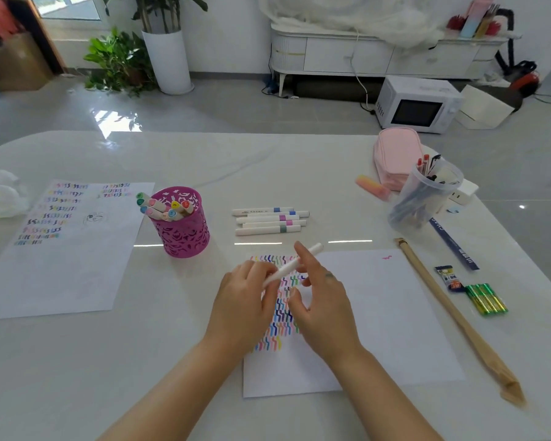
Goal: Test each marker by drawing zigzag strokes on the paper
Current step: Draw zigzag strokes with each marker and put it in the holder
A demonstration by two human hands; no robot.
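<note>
A white marker (295, 264) is held slanted above the paper (379, 316), its far end pointing up and right. My left hand (247, 300) grips its lower end. My right hand (323, 300) pinches the marker's middle with fingertips. The paper's left part carries rows of coloured zigzag strokes (282, 316), and one small pink squiggle (386, 257) sits near its top right. Several white markers (269, 220) lie side by side beyond the paper. A magenta cut-out cup (182, 229) holds several more markers.
A second sheet with zigzag marks (64, 249) lies at the left. At the right stand a clear pen cup (425, 195), a pink pencil case (395, 157), a long wooden stick (452, 316), green batteries (485, 299) and a blue ruler (454, 245).
</note>
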